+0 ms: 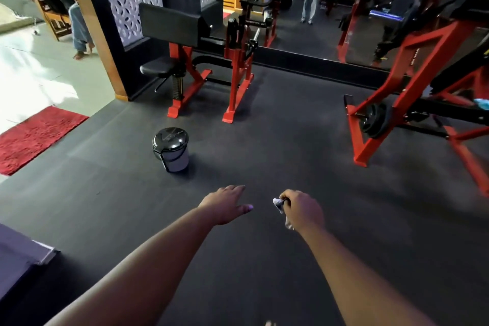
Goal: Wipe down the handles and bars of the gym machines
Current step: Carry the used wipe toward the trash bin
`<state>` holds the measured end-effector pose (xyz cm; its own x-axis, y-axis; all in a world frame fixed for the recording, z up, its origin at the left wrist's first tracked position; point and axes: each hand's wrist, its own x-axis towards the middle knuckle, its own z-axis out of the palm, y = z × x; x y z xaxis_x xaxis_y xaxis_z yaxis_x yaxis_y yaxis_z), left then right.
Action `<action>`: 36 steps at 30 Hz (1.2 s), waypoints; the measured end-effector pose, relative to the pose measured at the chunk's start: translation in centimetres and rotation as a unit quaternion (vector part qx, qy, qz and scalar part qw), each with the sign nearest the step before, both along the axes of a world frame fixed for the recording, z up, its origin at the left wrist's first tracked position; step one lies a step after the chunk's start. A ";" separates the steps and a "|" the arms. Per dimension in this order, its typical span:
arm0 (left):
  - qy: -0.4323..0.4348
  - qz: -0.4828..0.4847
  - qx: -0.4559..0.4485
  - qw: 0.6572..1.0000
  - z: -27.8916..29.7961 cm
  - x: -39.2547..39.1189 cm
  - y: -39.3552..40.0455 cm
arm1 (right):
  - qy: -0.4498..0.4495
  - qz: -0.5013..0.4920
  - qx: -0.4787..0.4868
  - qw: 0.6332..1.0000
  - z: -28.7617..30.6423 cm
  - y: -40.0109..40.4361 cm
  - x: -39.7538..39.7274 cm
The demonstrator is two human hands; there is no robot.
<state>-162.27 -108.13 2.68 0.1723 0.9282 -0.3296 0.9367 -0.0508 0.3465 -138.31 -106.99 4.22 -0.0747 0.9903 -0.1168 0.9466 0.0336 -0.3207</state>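
White cloth sits bunched in the clenched right hand, held out over the dark rubber floor. Left hand reaches forward, fingers relaxed, empty. Red-framed gym machines stand well ahead, beyond a lidded bin.

Both arms reach fwd over the floor mat. Left hand just left of right hand, apart; cloth in right hand. Bin ahead-left of hands, on mat. Curl bench behind bin, w/ mirror wall behind it. Press machine far right. Rug at left, off mat edge.
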 end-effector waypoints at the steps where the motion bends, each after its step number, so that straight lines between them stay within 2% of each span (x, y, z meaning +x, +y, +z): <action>1: 0.006 -0.004 0.000 1.000 -0.3 -0.1 2.3 | 0.000 0.005 -0.001 1.000 -0.4 2.3 -0.1; 7: 0.020 0.027 -0.002 0.999 -2.7 0.0 17.4 | 0.011 0.039 -0.008 0.999 -3.1 19.3 -0.2; 16: 0.022 0.097 -0.032 0.995 -4.0 -1.0 34.3 | -0.005 0.151 -0.040 0.988 -3.7 41.2 -2.9; 26: -0.003 0.194 -0.089 0.977 -10.1 -11.3 52.9 | -0.047 0.252 -0.062 0.965 -7.7 63.5 -15.8; 36: -0.018 0.300 -0.125 0.945 -10.6 -23.1 66.7 | -0.058 0.359 -0.079 0.928 -8.1 81.6 -30.3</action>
